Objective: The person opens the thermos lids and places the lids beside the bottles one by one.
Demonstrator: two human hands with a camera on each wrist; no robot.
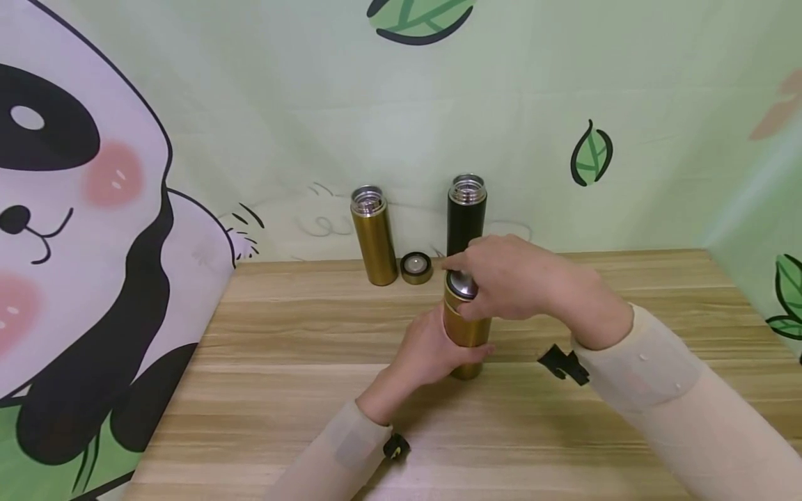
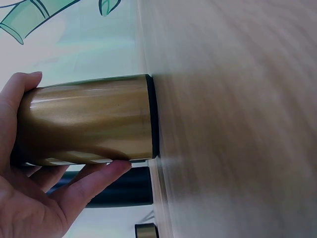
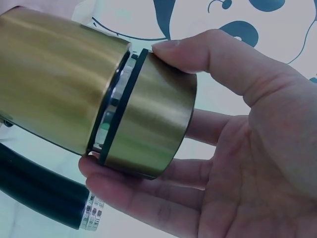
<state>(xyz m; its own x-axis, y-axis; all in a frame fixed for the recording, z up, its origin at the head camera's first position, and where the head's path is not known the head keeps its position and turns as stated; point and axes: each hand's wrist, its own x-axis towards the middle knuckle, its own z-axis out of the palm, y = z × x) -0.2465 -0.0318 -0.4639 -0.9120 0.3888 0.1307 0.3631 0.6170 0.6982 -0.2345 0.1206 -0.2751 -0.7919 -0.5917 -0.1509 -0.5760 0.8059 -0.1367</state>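
Note:
My left hand (image 1: 429, 351) is wrapped around the body of a gold thermos bottle (image 1: 466, 332), which stands upright on the table. At its mouth, my right hand (image 1: 520, 278) pinches a gold lid (image 3: 153, 111) with a black rim between thumb and fingers. A narrow gap with shiny metal thread shows between lid and bottle in the right wrist view. The left wrist view has the black base of the thermos bottle touching the tabletop or just over it; I cannot tell which.
Behind stand an uncapped black thermos bottle (image 1: 466, 219) and a second uncapped gold thermos bottle (image 1: 376, 243). Between them a round gold lid (image 1: 416, 270) lies on the wooden table (image 1: 288, 327). A printed cloth wall (image 1: 282, 125) rises at the table's back edge.

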